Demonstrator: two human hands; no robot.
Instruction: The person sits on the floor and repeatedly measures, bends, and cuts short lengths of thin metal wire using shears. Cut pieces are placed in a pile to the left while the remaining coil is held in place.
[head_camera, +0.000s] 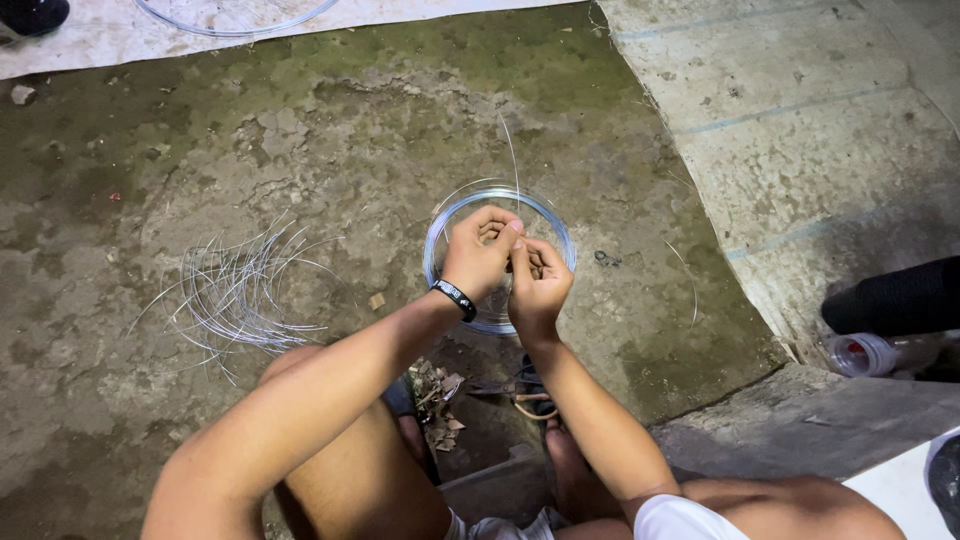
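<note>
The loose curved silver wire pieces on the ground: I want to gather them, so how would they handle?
The loose curved silver wire pieces look thin, so probably light and springy. They overlap in a fan, so may snag together. Free ends could prick.

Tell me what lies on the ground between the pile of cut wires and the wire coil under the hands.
Head view: mostly bare stained concrete, with one small tan scrap between the cut wires and the coil.
</note>
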